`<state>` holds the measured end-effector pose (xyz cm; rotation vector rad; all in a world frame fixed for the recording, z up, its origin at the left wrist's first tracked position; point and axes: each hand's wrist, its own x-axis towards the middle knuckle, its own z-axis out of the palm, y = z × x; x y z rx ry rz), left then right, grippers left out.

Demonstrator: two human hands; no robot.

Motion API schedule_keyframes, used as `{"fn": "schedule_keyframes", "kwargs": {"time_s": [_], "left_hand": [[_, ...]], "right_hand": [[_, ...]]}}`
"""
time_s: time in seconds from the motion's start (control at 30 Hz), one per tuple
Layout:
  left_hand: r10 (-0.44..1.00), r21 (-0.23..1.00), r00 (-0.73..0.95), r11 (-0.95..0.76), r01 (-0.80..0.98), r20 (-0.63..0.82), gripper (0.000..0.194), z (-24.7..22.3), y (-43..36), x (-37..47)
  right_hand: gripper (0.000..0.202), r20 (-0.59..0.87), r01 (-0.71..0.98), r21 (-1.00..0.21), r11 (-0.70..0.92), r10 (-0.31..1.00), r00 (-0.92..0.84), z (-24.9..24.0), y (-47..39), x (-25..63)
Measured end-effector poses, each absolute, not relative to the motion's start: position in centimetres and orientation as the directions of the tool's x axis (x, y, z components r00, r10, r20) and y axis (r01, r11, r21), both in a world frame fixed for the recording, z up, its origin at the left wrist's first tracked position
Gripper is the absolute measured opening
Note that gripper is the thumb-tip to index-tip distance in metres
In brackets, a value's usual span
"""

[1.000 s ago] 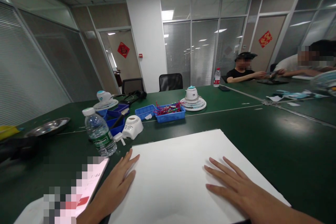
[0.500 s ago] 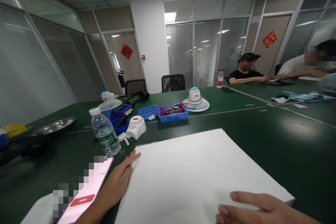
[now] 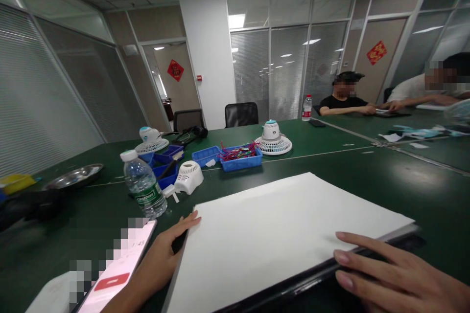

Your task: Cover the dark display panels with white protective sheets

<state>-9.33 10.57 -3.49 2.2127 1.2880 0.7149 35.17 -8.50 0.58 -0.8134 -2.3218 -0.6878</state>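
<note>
A large white sheet of paper (image 3: pixel 271 234) lies on a flat black board (image 3: pixel 297 286), whose dark edge shows along the near side. Against the paper's left edge rests my left hand (image 3: pixel 165 249), fingers stretched, with fingertips on the far left corner; part of its thumb side is hidden. My right hand (image 3: pixel 396 269) is at the near right edge, its fingers spread. The upper fingertips reach over the paper; whether they press on it I cannot tell. Nothing is held in that hand.
Left of my hand are a phone (image 3: pixel 125 264) and a water bottle (image 3: pixel 143 186). Beyond the paper are a white plastic housing (image 3: pixel 189 178), a blue tray of wires (image 3: pixel 240 160) and an upturned fan (image 3: pixel 272 139). Two people (image 3: pixel 347 100) sit at the far right.
The paper's near right edge has swung up and away, bringing the black board's near edge into view. My right hand has shifted up and right. My left hand stays at the left edge.
</note>
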Motion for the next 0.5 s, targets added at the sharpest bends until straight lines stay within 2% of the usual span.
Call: {"fn": "schedule_keyframes", "kwargs": {"time_s": [0.1,0.23,0.37,0.5], "left_hand": [[0.841,0.548,0.501,-0.521,0.654,0.203,0.052,-3.6,10.5,-9.5],[0.811,0.478,0.553,-0.568,0.669,0.190,0.046,-3.6,10.5,-9.7],[0.805,0.433,0.553,-0.586,0.685,0.215,0.045,-3.4,10.2,-9.6],[0.800,0.413,0.554,-0.596,0.688,0.230,0.045,-3.6,10.1,-9.6]], "right_hand": [[0.029,0.522,0.574,0.350,0.740,0.355,-0.776,1.2,-7.9,36.2],[0.033,0.593,0.626,0.268,0.732,0.387,-0.706,-0.2,-6.9,37.2],[0.033,0.610,0.617,0.346,0.707,0.330,-0.720,-2.4,-6.5,37.7],[0.035,0.637,0.708,0.355,0.610,0.397,-0.661,-2.4,-6.9,37.9]]}}
